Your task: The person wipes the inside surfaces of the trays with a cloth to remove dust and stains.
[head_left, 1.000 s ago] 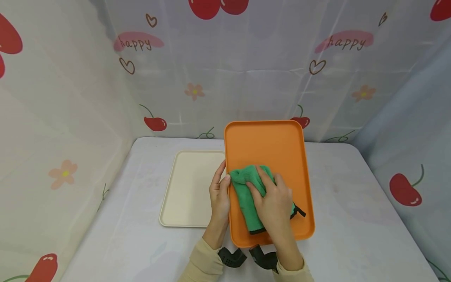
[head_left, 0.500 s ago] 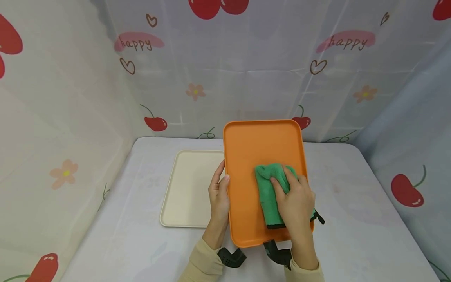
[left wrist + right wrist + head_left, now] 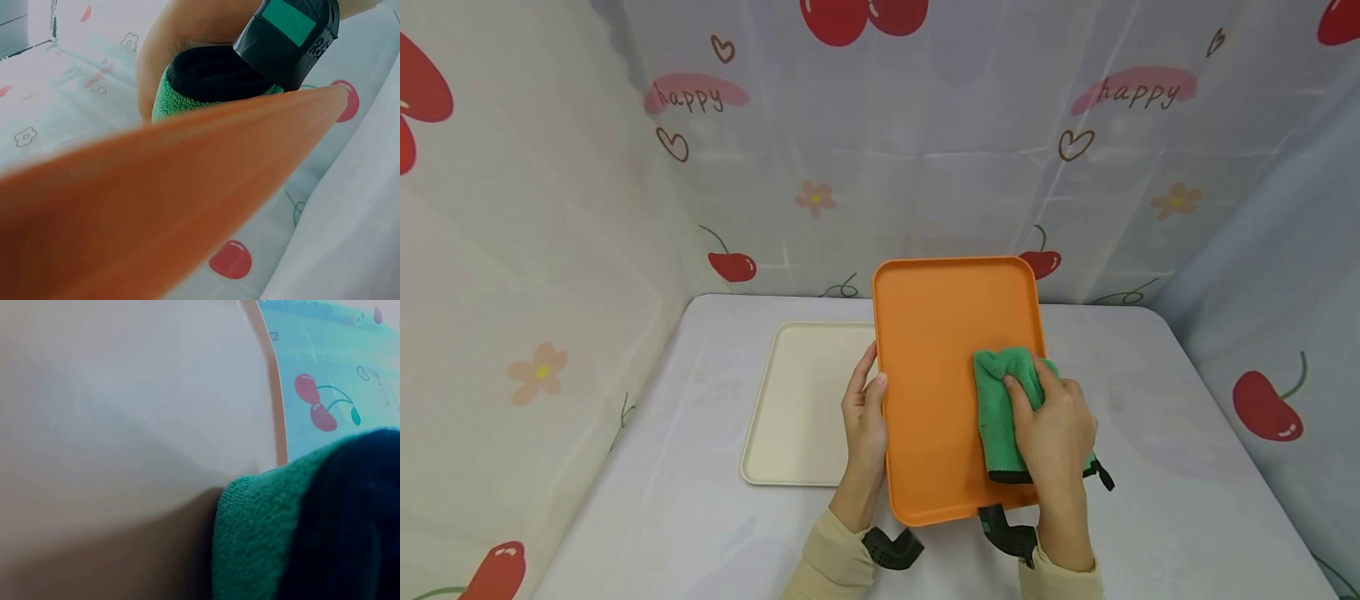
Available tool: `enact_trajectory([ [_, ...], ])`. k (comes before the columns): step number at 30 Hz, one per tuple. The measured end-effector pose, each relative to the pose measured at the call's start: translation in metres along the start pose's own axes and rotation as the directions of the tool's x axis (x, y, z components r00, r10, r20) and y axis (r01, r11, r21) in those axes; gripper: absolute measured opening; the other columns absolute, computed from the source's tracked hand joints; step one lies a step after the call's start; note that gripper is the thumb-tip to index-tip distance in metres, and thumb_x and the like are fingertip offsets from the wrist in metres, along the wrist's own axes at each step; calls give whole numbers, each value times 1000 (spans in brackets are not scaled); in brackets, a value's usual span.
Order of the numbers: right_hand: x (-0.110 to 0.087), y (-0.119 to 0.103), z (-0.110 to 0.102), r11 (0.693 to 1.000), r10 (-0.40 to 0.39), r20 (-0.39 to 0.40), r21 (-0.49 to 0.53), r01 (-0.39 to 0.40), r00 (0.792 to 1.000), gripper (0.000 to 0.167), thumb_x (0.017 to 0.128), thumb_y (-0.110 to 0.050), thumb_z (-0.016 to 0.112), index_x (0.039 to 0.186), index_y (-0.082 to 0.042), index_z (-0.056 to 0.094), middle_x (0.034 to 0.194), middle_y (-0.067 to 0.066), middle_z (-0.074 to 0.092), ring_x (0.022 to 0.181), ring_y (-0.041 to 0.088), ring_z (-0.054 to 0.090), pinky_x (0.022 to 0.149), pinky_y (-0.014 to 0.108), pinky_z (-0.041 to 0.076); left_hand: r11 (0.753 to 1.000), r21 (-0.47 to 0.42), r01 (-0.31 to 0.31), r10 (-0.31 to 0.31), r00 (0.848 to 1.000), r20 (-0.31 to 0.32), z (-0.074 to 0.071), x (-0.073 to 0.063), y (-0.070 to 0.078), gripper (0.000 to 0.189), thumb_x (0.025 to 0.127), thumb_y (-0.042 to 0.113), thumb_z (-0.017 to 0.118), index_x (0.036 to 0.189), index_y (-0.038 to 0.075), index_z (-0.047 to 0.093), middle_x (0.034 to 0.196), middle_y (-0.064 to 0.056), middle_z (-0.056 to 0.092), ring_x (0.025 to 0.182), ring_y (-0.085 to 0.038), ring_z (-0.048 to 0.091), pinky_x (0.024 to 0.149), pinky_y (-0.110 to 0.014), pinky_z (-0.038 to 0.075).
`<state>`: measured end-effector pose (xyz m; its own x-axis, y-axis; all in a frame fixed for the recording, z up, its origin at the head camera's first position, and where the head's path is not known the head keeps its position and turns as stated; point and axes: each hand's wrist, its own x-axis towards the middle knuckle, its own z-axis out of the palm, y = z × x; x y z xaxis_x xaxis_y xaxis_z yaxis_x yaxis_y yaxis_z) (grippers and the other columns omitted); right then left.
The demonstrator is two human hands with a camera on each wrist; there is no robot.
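Observation:
An orange tray (image 3: 936, 400) stands tilted up off the table, its inner side facing me. My left hand (image 3: 862, 425) grips its left edge, thumb at the rim and part of the fingers hidden behind. On the lower right of the tray lies a green terry cloth (image 3: 997, 417) with black edging and a black loop. My right hand (image 3: 1054, 429) holds this cloth bunched against the tray, overlapping the right rim. In the left wrist view the cloth (image 3: 167, 103) shows above the blurred tray edge (image 3: 156, 187). The right wrist view shows the cloth (image 3: 250, 531) close up.
A cream tray (image 3: 793, 408) lies flat on the white table (image 3: 1157, 467), partly behind the left hand and orange tray. Black wrist cameras sit at both wrists, the right one (image 3: 1006, 533) overlapping the tray's lower edge. A printed curtain (image 3: 925, 183) surrounds the table.
My right hand has slid the green cloth from the tray's middle rightward to its right rim. The tray's right side has shifted slightly left, while the left hand keeps its grip.

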<state>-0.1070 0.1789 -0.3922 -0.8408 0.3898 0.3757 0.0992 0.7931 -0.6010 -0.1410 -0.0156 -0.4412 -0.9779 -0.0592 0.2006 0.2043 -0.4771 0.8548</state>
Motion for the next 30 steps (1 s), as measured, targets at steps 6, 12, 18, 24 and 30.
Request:
enact_trajectory([
  [6, 0, 0, 1, 1000, 22, 11, 12, -22, 1000, 48, 93, -30, 66, 136, -8, 59, 107, 29, 62, 95, 44, 57, 77, 61, 45, 1000, -5, 1, -1, 1000, 1, 0, 0, 0, 46, 102, 17, 43, 148, 15, 41, 118, 0, 66, 92, -11, 68, 78, -25, 59],
  [12, 0, -1, 1, 999, 33, 14, 24, -33, 999, 48, 93, -31, 65, 135, -7, 60, 106, 29, 62, 94, 45, 57, 78, 61, 44, 1000, -12, 1, -1, 1000, -1, 1, 0, 0, 46, 102, 18, 44, 148, 15, 42, 117, 1, 66, 91, -11, 68, 77, -25, 59],
  [18, -1, -3, 2, 999, 31, 6, 30, -31, 1000, 48, 93, -30, 66, 134, -6, 60, 107, 30, 62, 97, 45, 58, 82, 62, 44, 1000, -15, -4, 4, 1000, -1, 0, 0, 0, 46, 102, 18, 43, 149, 15, 41, 117, 1, 67, 90, -11, 69, 76, -25, 59],
  [24, -5, -6, 5, 1000, -1, -9, 21, 1, 1000, 48, 93, -29, 67, 132, -3, 60, 108, 31, 62, 99, 45, 58, 81, 65, 44, 1000, 3, -2, 2, 1000, -9, 0, 0, 0, 46, 103, 19, 43, 149, 17, 41, 122, 0, 65, 92, -12, 68, 78, -25, 59],
  [30, -11, -12, 10, 998, -64, -26, 23, 64, 998, 46, 91, -27, 69, 129, -2, 62, 100, 30, 63, 90, 44, 59, 73, 63, 45, 1000, 12, 3, -3, 1000, -14, -1, 0, -1, 45, 103, 20, 43, 148, 18, 41, 124, -2, 64, 95, -13, 68, 80, -26, 59],
])
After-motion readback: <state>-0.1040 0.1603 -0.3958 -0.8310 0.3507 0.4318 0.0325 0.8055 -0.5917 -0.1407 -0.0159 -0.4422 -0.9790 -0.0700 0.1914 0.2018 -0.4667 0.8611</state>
